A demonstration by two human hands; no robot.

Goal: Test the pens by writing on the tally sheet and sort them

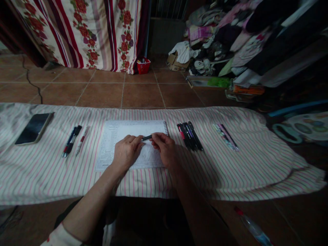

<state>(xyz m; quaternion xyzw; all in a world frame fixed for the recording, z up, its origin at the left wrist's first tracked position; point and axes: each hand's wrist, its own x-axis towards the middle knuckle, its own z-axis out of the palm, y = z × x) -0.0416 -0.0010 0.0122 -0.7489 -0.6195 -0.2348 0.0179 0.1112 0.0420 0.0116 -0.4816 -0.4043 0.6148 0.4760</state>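
Observation:
A short black pen [146, 138] lies across the gap between my left hand [127, 152] and my right hand [165, 149], its ends pinched in the fingers of both. Both hands rest on a printed paper form [112, 136] in a spiral-bound pad, and they hide its lower middle. To the right lies a bundle of dark pens [190, 136]. Left of the pad are two dark pens [71, 140] and a white pen with red marks [82, 140]. A smartphone [34, 128] lies face up further left. All of this sits on a striped cloth [230, 177].
A slim pack of pens [226, 136] lies at the cloth's right. Beyond the cloth are brown floor tiles [142, 95], a floral curtain [84, 30], a small red basket [143, 66] and a heap of clothes [225, 44]. A plastic bottle [252, 227] lies at lower right.

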